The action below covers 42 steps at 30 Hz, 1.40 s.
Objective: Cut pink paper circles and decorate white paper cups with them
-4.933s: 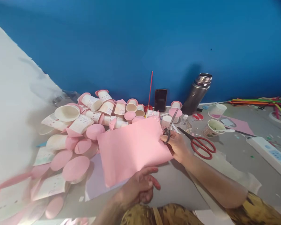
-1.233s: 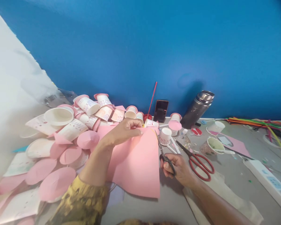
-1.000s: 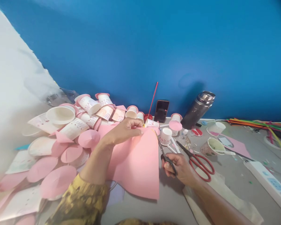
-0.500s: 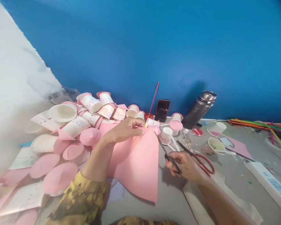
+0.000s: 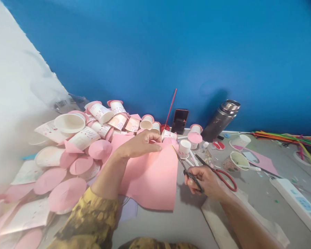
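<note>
A large sheet of pink paper (image 5: 150, 180) is held up over the table, curling along its lower edge. My left hand (image 5: 141, 143) pinches it near its top edge between thumb and fingers. To the right, my right hand (image 5: 203, 181) grips a pair of dark-handled scissors (image 5: 188, 173), fingers through the loops. The scissor blades point up and left, with their tips at the sheet's upper right edge. Behind my right hand lies a second pair of scissors with red handles (image 5: 226, 180).
Paper cups with pink discs (image 5: 67, 195) are heaped on the left. A phone (image 5: 180, 121) leans on the blue wall beside a dark thermos (image 5: 220, 119). On the right are a patterned cup (image 5: 235, 162), a power strip (image 5: 297, 204) and colourful sticks (image 5: 277, 136).
The pink sheet's lower edge has risen and its right edge has shifted slightly right. My left hand and the scissors have also moved slightly to the right.
</note>
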Each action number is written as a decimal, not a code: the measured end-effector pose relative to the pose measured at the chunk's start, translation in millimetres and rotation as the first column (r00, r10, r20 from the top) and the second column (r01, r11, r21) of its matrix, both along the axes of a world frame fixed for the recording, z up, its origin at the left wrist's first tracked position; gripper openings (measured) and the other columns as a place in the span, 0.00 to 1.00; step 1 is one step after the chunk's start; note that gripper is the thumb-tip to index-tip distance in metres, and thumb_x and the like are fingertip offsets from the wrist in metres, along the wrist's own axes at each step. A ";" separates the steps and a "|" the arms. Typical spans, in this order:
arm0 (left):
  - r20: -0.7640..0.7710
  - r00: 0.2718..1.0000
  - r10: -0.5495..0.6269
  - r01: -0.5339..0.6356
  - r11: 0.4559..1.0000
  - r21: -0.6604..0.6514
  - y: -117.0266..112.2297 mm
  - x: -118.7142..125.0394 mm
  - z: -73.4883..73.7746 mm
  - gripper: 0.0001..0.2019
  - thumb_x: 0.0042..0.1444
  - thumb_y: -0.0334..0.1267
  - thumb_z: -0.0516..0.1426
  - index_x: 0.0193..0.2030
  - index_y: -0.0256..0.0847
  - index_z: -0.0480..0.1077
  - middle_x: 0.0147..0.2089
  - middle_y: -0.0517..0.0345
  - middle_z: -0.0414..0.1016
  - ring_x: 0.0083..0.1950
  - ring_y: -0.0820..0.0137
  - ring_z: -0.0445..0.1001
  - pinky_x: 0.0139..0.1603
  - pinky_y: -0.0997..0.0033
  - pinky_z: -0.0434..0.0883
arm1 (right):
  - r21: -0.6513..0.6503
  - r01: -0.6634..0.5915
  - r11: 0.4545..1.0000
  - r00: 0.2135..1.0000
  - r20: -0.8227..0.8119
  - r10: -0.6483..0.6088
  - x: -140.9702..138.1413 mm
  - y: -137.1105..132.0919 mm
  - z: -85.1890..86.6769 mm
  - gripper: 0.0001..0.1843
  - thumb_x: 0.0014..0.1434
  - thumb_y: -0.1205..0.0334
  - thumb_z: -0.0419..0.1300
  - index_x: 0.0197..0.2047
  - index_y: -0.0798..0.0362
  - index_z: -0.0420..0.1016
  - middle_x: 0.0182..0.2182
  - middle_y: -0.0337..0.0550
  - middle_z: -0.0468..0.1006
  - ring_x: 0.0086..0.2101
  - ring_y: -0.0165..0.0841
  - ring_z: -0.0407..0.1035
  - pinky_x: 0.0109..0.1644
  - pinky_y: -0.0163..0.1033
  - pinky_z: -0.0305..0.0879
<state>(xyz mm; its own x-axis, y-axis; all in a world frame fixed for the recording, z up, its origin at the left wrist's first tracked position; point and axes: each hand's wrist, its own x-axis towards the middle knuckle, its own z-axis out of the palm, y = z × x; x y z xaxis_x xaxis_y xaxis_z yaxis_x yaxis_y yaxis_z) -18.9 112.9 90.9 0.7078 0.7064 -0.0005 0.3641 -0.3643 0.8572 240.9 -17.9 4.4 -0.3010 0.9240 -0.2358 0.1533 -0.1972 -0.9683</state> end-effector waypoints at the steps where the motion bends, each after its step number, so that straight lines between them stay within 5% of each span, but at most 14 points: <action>1: -0.001 1.000 -0.003 0.003 1.000 0.001 -0.1 0.2 -0.2 0.09 0.52 0.41 0.61 0.28 0.41 0.67 0.30 0.64 0.67 0.33 0.72 0.62 0.35 0.70 0.59 | 0.001 -0.002 1.000 1.000 0.004 0.002 0.4 0.0 -0.4 0.21 0.54 0.45 0.69 0.26 0.53 0.71 0.18 0.37 0.73 0.17 0.24 0.58 0.22 0.32 0.53; 27: -0.006 0.998 -0.060 0.061 0.998 0.016 -0.8 -0.2 0.6 0.08 0.54 0.41 0.60 0.29 0.40 0.70 0.32 0.61 0.71 0.35 0.70 0.64 0.37 0.69 0.62 | 0.017 -0.046 0.999 0.999 0.006 0.046 2.7 -3.0 2.2 0.30 0.53 0.33 0.68 0.27 0.54 0.71 0.19 0.40 0.74 0.19 0.25 0.60 0.22 0.32 0.53; 42: -0.003 0.997 -0.078 0.079 0.997 0.007 -2.2 0.6 1.3 0.06 0.53 0.39 0.59 0.29 0.40 0.71 0.31 0.62 0.69 0.34 0.71 0.63 0.37 0.68 0.60 | 0.004 -0.039 0.999 0.999 -0.012 0.039 -1.0 -2.6 5.7 0.29 0.54 0.35 0.68 0.24 0.53 0.69 0.18 0.36 0.69 0.19 0.25 0.58 0.23 0.32 0.51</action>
<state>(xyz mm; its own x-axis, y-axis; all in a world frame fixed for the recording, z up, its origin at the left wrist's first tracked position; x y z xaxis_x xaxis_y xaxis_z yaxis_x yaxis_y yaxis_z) -18.3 110.7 92.2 0.7611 0.6486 0.0020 0.3366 -0.3976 0.8536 239.9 -20.5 10.1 -0.3397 0.9123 -0.2287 0.1494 -0.1877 -0.9708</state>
